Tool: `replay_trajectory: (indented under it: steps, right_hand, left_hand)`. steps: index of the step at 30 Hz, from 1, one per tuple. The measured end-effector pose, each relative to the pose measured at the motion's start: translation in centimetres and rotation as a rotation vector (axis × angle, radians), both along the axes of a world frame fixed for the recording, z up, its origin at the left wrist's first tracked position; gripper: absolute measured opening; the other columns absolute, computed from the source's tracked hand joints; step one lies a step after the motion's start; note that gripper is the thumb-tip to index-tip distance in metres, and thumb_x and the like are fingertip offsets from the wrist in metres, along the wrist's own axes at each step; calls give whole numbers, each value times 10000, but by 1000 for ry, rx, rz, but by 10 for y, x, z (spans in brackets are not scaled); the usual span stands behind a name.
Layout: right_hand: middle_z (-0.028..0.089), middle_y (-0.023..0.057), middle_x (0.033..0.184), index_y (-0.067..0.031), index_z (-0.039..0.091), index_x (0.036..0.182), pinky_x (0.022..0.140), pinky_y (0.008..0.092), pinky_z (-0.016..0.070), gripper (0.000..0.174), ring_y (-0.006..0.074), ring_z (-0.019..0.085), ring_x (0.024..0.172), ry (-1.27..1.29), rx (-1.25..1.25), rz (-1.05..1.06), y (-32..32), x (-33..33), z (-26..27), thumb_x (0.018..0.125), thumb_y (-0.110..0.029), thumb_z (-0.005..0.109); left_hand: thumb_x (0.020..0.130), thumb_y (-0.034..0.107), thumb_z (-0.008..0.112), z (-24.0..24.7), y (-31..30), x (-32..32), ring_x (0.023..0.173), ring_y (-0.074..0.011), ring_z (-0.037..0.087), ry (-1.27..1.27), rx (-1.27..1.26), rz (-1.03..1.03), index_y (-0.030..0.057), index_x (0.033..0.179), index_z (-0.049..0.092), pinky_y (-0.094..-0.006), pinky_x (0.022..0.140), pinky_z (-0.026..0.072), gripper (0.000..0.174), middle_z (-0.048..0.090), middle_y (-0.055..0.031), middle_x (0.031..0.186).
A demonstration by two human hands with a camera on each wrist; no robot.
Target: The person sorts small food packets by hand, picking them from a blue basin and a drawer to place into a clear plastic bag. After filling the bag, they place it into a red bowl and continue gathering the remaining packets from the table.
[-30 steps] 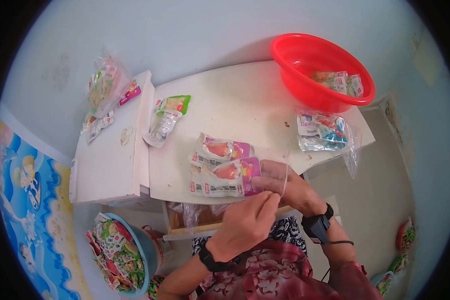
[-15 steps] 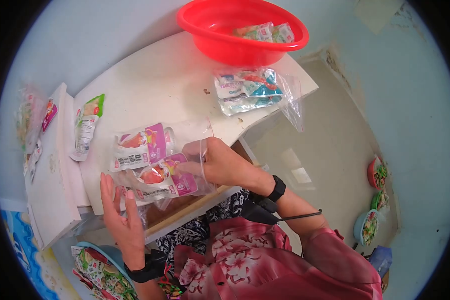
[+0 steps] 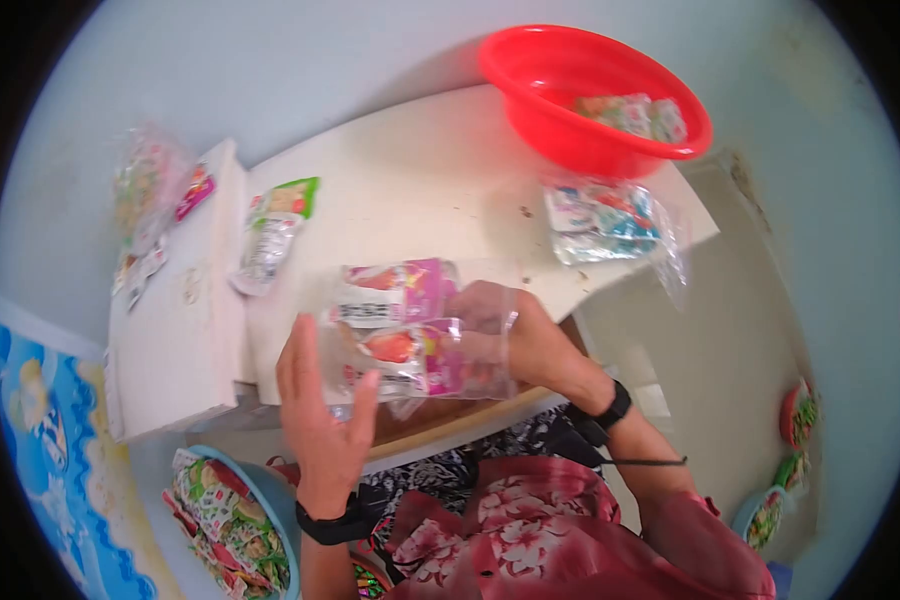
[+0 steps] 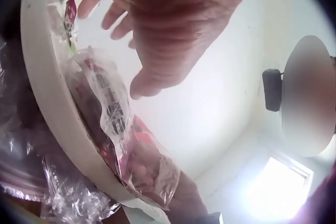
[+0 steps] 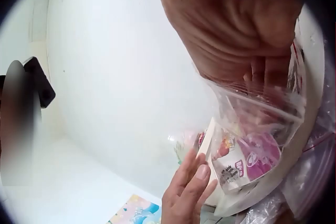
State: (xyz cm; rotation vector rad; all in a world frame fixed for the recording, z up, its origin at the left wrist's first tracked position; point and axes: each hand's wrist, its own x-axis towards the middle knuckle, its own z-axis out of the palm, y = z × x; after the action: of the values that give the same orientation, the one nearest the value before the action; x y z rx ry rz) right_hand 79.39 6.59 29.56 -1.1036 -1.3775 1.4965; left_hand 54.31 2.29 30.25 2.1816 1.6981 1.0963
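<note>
Sits at the front edge of the white table (image 3: 420, 190), with a blue bowl (image 3: 288, 510) of small packets low at the left side. Presses the left hand (image 3: 325, 400), fingers straight and spread, against the near left end of a clear zip bag (image 3: 485, 380) lying at the table's front edge. Grips the bag's open mouth with the right hand (image 3: 530, 345), fingers curled into the plastic, with a pink snack packet (image 3: 405, 355) inside the bag. Has a second pink packet (image 3: 395, 290) just behind, touching the bag; cannot tell whether inside it. Farther back, has a green packet (image 3: 275, 225) to the left, a filled bag of blue packets (image 3: 600, 222) to the right, and a red basin (image 3: 595, 95) at the far edge, holding a few packets.
</note>
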Motion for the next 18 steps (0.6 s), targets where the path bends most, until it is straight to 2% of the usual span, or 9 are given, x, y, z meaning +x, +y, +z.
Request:
replay_trajectory:
  steps: [1,2,5,6,9,11,14,17,18]
  right_hand:
    - [711,77,859,3,671,1140,573,290,559,205,120,666,638,30,-31,-33,-2,-1,-1,957,-82,702]
    - [701,68,852,5,669,1123,571,287,559,185,120,665,640,27,-22,-27,-3,-2,-4,962,-82,696]
    - [674,46,837,14,662,1075,570,281,560,133,117,662,650,-12,7,-20,-6,-3,-13,978,-75,680]
    - [667,42,838,20,659,1061,573,280,560,120,116,662,654,-36,22,-9,-6,-2,-13,982,-69,674]
    - [664,46,863,31,666,1034,591,284,564,106,112,662,676,-22,63,-24,-5,-2,-16,991,-66,672]
    - [672,62,871,32,668,1043,603,289,561,117,112,662,682,-25,50,-45,-7,-4,-14,994,-74,675]
    - [682,94,877,36,673,1067,618,296,550,139,129,665,697,-123,257,-108,-3,0,-13,1001,-87,672]
    - [694,125,893,29,683,1076,622,292,539,166,156,678,741,-200,276,-323,-12,10,-8,1015,-124,660]
    - [711,131,965,14,662,1203,682,326,554,327,197,695,847,-308,264,-375,-17,16,-1,1013,-252,674]
  left_hand:
    - [913,235,739,6,4,0,1460,-370,433,132,88,-16,2,1523,465,-450,1194,353,708,473,-227,1555]
    - [885,294,769,8,6,-1,1508,-393,348,208,89,-77,25,1512,492,-508,1235,276,737,465,-201,1569]
    - [863,329,795,7,11,7,1508,-380,355,339,28,-260,43,1496,520,-554,1230,275,747,482,-148,1568]
    - [838,369,812,3,10,11,1503,-379,362,323,-23,-288,48,1476,544,-587,1226,269,763,490,-125,1562]
    - [855,409,796,-3,9,10,1503,-335,374,372,15,-279,53,1441,580,-604,1209,289,719,512,-113,1541]
    - [839,444,811,1,6,10,1500,-365,371,419,28,-266,46,1456,557,-608,1195,306,777,505,-123,1543]
    - [830,476,818,4,3,12,1488,-409,375,419,26,-211,18,1454,544,-604,1176,336,822,501,-151,1538]
    - [827,490,820,-6,4,14,1478,-447,370,417,39,-152,-35,1443,528,-567,1169,365,860,487,-198,1537]
    - [829,482,820,-8,4,16,1481,-450,361,402,43,-141,-55,1443,516,-548,1175,366,871,477,-213,1541]
